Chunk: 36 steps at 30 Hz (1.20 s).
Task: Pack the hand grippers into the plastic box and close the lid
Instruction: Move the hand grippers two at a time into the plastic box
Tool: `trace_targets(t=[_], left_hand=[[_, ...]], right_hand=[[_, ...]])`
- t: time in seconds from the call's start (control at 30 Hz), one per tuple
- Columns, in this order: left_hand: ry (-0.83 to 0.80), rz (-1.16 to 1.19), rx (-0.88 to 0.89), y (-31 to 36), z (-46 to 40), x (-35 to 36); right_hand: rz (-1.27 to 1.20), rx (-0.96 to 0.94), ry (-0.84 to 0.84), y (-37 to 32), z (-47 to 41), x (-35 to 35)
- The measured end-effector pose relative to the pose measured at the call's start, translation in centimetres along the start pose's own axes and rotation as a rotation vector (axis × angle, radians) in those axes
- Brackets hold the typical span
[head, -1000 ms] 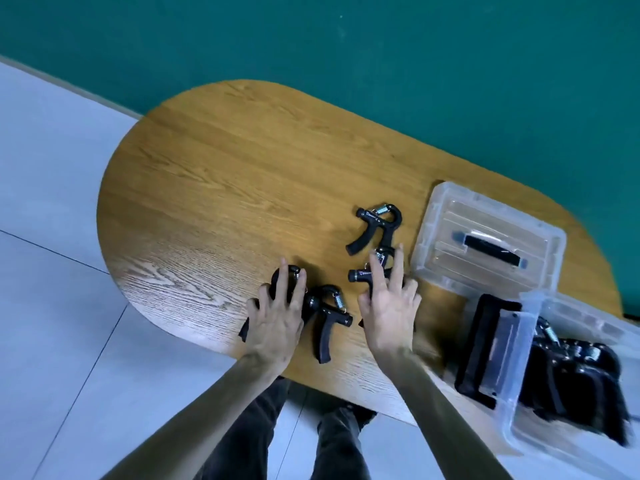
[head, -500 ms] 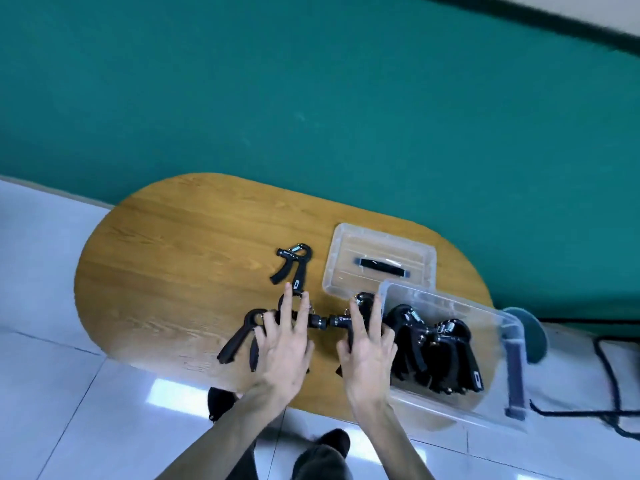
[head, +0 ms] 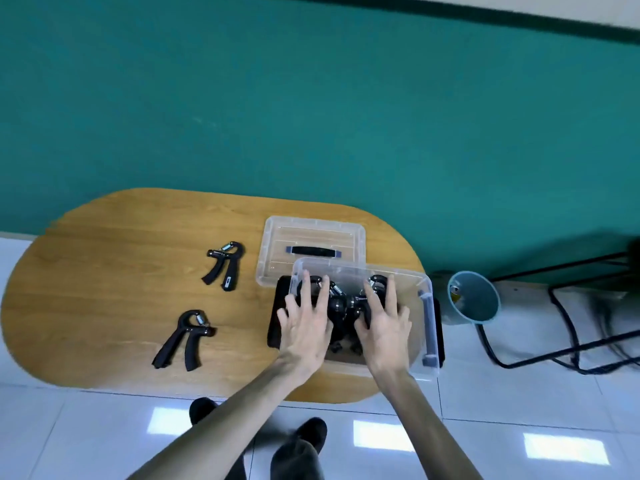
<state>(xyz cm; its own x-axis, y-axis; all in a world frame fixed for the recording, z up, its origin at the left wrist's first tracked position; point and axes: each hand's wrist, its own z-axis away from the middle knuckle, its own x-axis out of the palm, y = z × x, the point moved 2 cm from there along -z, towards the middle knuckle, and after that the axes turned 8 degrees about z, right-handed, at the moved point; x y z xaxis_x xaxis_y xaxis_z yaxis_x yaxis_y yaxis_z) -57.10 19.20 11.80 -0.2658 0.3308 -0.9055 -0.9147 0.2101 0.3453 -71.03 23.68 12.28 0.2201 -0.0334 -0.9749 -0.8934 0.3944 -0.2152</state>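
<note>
Head view looked down on an oval wooden table [head: 114, 271] set against a teal wall [head: 311, 98]. At the table's right end stood the clear plastic box [head: 420, 306], lid off, with several black hand grippers [head: 341, 306] piled inside. Both hands were over the box's open top: the left hand [head: 304, 327] lay with fingers straight and spread across the grippers on the box's left side, and the right hand [head: 384, 323] did the same on its right side, neither curled round anything. The lid [head: 313, 230] lay flat just behind the box, toward the table's far edge, its black handle showing. Two more grippers remained on the bare wood: one [head: 223, 265] left of the lid, another [head: 185, 337] nearer the table's near edge. A blue bin [head: 472, 297] stood on the floor past the table's right end.
</note>
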Motion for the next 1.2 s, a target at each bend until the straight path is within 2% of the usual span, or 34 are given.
trace_targets(t=[0.23, 0.43, 0.67, 0.93, 1.2], left_hand=[[-0.055, -0.031, 0.024, 2.4, -4.3, 4.1], [-0.092, -0.024, -0.088, 1.9, -6.4, 8.9], [-0.076, -0.067, -0.092, 1.9, -6.8, 10.7], [-0.074, -0.135, -0.113, 2.2, -7.3, 11.1], [-0.088, -0.093, -0.121, 2.4, -7.3, 11.0]], right_hand=[[0.013, 0.055, -0.185, 4.8, -3.8, 3.4], [0.006, 0.054, -0.283, 5.8, -5.2, 7.6], [0.091, -0.021, -0.114, 6.5, -5.0, 10.5], [0.176, -0.031, -0.152, 6.5, -5.3, 11.0], [0.22, -0.047, -0.135, 6.4, -5.2, 11.2]])
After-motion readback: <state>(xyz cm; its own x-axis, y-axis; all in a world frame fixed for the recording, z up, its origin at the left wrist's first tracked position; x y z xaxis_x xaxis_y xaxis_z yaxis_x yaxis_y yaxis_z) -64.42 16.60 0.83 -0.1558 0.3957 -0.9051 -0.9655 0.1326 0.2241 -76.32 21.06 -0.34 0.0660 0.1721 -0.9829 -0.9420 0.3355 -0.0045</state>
